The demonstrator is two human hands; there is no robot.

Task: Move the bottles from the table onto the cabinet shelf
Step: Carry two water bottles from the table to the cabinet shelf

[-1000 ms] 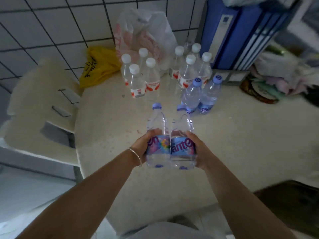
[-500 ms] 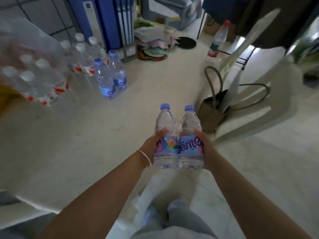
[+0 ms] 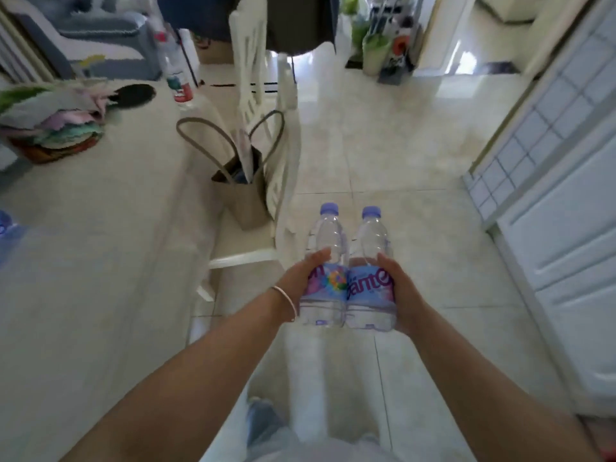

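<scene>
Left hand: your left hand (image 3: pixel 300 278) is wrapped around the left bottle (image 3: pixel 325 271) at its label, thumb across the front.
Right hand: your right hand (image 3: pixel 398 288) is clamped on the right bottle (image 3: pixel 370 275) the same way.
Bottles: both upright, side by side and touching, purple caps up, held out over the floor (image 3: pixel 383 145), off the table (image 3: pixel 100 245).
Table: at your left, with a cloth pile (image 3: pixel 50 125) and a red-label bottle (image 3: pixel 178 78) at its far end.
Chair: a white chair (image 3: pixel 266 128) with a bag (image 3: pixel 245 181) on its seat stands beside the table.
Cabinet: white panelled doors (image 3: pixel 566 195) at your right; you cannot see a shelf.
</scene>
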